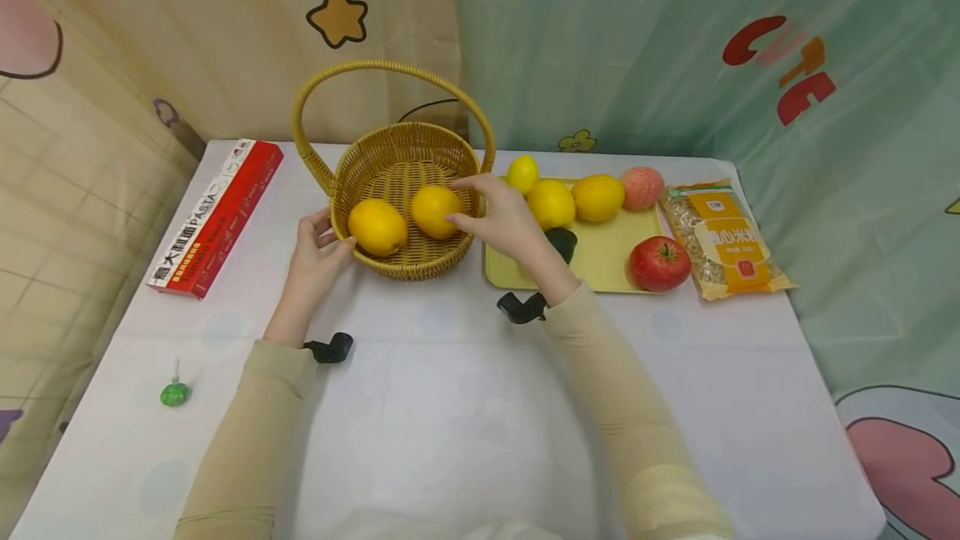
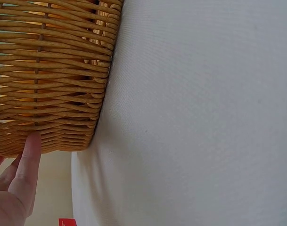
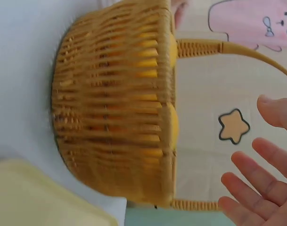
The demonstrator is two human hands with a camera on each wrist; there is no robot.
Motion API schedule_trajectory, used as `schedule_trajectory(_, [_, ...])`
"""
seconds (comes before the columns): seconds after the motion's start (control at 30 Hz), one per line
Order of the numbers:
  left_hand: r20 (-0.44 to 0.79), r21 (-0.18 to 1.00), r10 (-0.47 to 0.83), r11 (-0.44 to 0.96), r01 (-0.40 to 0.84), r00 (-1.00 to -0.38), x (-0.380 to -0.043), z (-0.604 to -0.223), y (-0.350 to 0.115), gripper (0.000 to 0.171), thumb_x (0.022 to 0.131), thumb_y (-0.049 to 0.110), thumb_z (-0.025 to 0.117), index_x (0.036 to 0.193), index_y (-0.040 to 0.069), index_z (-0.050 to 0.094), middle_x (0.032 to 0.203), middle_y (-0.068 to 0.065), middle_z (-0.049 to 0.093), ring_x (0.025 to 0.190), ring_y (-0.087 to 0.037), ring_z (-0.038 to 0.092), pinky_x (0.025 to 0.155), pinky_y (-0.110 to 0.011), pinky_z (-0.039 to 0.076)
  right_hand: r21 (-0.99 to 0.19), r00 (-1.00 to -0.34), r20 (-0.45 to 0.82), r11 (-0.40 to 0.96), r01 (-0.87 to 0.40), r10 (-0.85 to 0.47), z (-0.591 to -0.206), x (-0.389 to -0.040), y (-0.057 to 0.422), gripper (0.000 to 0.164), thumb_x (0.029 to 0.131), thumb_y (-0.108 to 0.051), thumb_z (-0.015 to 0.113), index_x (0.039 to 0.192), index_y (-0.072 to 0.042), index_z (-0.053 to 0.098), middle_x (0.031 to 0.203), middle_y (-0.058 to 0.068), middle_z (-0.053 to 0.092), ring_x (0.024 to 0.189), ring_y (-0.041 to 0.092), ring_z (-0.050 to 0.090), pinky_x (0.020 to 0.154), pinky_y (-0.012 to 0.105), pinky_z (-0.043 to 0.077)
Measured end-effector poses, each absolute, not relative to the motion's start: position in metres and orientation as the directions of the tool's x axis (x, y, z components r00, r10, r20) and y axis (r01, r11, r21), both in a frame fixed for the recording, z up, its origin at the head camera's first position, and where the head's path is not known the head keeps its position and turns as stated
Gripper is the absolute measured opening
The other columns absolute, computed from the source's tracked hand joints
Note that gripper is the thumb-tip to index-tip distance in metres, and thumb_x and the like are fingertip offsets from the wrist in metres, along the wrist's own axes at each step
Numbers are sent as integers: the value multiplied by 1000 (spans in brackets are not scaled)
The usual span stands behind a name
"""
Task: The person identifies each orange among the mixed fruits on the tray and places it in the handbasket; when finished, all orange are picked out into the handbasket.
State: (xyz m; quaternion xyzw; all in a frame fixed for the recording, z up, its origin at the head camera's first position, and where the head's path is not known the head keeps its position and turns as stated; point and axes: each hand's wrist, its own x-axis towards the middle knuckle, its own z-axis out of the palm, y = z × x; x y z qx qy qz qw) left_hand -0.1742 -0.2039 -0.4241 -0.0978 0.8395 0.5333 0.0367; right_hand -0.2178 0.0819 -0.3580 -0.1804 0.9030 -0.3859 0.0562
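A wicker basket (image 1: 410,273) with a tall handle (image 1: 386,66) stands at the back of the table. Inside lie two lemon-like yellow fruits (image 1: 377,227), side by side. My left hand (image 1: 313,261) touches the basket's outer left side; in the left wrist view, a fairly straight finger (image 2: 29,162) lies against its woven wall (image 2: 53,84). Over the basket's right rim reaches my right hand (image 1: 506,215), thumb and fingers apart around the right-hand yellow fruit (image 1: 435,212). In the right wrist view, that hand (image 3: 270,188) is spread, with nothing gripped, above the basket (image 3: 110,103).
On the right, a yellow tray (image 1: 600,261) holds several yellow fruits (image 1: 598,197), a peach (image 1: 642,188), a red apple (image 1: 660,263) and a dark green item (image 1: 561,245). Beside it lies a grain bag (image 1: 723,240). A red pasta box (image 1: 217,219) and small green ornament (image 1: 175,393) are left.
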Motion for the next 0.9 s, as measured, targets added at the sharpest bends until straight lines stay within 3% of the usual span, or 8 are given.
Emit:
schedule_trajectory(0.27, [-173, 882, -120, 423, -208, -978, -176, -420, -204, 70, 98, 22, 56, 155, 9, 17, 157, -17, 30, 139, -33, 39, 112, -48, 43, -804, -977, 76, 568, -179, -200, -356, -221, 134, 47, 88, -30, 74, 130, -11, 63, 133, 6, 63, 128, 27, 54, 114, 38, 42])
schedule_trajectory(0.5, [-184, 878, -122, 425, -219, -975, -175, -415, -205, 71, 98, 23, 56, 155, 10, 16, 158, -16, 29, 139, -32, 38, 111, -48, 43, -846, -995, 74, 524, -102, -74, -363, -231, 176, 53, 88, -28, 74, 133, -6, 58, 137, 12, 59, 129, 28, 52, 116, 38, 38])
schedule_trajectory(0.9, [-205, 885, -116, 403, -235, -972, -173, -419, -203, 71, 98, 21, 56, 155, 10, 16, 158, -16, 28, 139, -32, 38, 112, -46, 44, -814, -1000, -27, 580, 25, 5, -384, -238, 195, 59, 88, -29, 74, 138, -5, 54, 141, 14, 54, 131, 32, 47, 113, 45, 41])
